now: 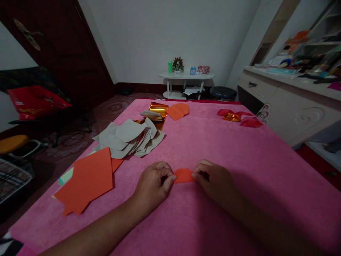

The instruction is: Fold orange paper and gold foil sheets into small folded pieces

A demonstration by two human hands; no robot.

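Between my two hands is a small piece of orange paper [184,175], with a straight lower edge and a rounded top. My left hand [157,177] pinches its left end between thumb and fingers. At the right end, my right hand [210,176] grips it the same way. Both hands are low over the pink cloth [213,142] that covers the table. Larger orange sheets [87,177] with cut edges lie to the left. Beyond them is a loose pile of grey-white cut paper pieces [128,137]. Another orange cut piece [178,111] rests near the far edge.
Shiny gold foil [158,107] sits behind the grey pile. Red and gold folded pieces [241,117] lie at the table's far right. A white side table [186,75] stands by the wall, a dark round stool [223,92] beside it. A cluttered cabinet [287,92] flanks the right.
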